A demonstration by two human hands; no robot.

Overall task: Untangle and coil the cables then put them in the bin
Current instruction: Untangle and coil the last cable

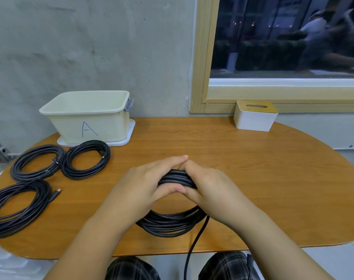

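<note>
- Plainly, both hands were clamped on the far arc of a black, round-sheathed cable coil [172,221] in the middle of the oval wooden table [253,178]: the left hand [143,184] had its fingers curled over the top and thumb under, and the right hand [208,188] had its fingers wrapped round the same bundle, touching the left.
- The near arc of that coil rested on the table, and a loose tail [194,245] ran off the near edge and down between the person's knees.
- The cable looked light yet springy, fairly stiff for its thickness; the loops would likely fan apart if released, so a grip across all strands at one point seemed the best hold, with the tail gathered in first.
- Three more black coils lay at the table's left: the back-left coil [37,162], the back-middle coil [86,159] just beside it, and the near-left coil [16,209] reaching the table's edge.
- The cream plastic bin marked "A" [91,120] stood on a white tray [129,136] at the back left, against the wall, apparently empty.
- Bare wood lay between hands and bin, a free path; a white box with a wooden lid [255,116] sat well apart at the right.
</note>
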